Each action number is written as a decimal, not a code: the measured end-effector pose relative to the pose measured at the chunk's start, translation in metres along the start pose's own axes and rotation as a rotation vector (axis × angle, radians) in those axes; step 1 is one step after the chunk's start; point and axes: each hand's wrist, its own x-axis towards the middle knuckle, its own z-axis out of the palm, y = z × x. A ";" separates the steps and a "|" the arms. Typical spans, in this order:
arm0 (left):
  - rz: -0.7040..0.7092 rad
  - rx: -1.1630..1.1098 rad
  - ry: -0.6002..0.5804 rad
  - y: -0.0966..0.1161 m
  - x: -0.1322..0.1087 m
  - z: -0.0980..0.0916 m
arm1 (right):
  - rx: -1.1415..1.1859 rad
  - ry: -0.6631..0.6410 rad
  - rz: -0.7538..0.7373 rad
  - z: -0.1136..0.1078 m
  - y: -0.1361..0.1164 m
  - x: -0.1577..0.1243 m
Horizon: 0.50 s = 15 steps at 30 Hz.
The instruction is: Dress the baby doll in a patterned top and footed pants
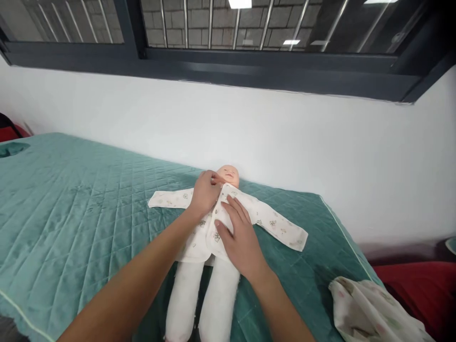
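Observation:
A baby doll (228, 175) lies on its back on a green quilted bed (71, 199), head toward the wall. It wears a white printed shirt (278, 225) with both sleeves spread out, and its white legs point toward me. My left hand (204, 192) is closed on the shirt's fabric at the doll's neck, fingers pinched. My right hand (239, 240) lies flat on the doll's chest and belly, fingers stretched out, pressing the shirt front.
A crumpled printed cloth (370, 308) lies at the bed's near right corner. A white wall (320, 142) runs behind the bed under a dark-framed barred window (249, 66). Something red (420, 285) sits to the right of the bed.

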 end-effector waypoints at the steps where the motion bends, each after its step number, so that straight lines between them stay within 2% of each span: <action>1: 0.002 -0.055 0.036 -0.006 -0.011 -0.007 | 0.008 0.001 0.001 0.001 0.001 0.000; 6: 0.023 -0.079 0.157 -0.058 -0.088 -0.038 | 0.028 0.029 -0.015 0.004 0.005 0.002; 8: -0.047 -0.072 0.113 -0.077 -0.113 -0.044 | 0.018 0.046 -0.007 0.007 0.005 0.001; 11: -0.046 -0.014 -0.034 -0.090 -0.133 -0.047 | 0.016 0.099 0.030 0.012 0.003 -0.005; 15: 0.040 -0.025 -0.094 -0.088 -0.143 -0.052 | 0.069 0.117 0.094 0.010 0.001 -0.032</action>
